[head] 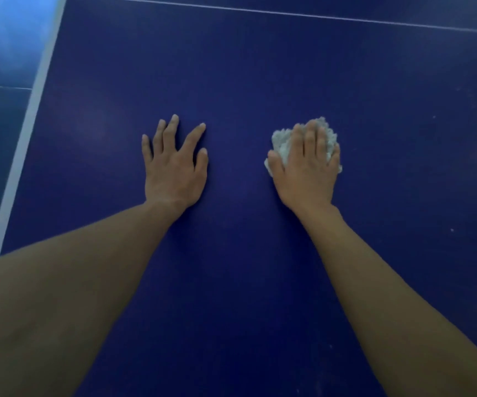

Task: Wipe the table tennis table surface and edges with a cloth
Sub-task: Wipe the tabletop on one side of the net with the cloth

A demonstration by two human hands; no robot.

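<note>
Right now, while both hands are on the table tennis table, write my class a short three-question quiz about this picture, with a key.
1. True or false: the left hand holds the white cloth.
2. The right hand: A presses the cloth onto the table tennis table; B hangs over the floor; C grips the table's edge.
3. Fill in: the white edge line runs on the person's ___ side.
Key: 1 false, the left hand lies bare on the table; 2 A; 3 left.
</note>
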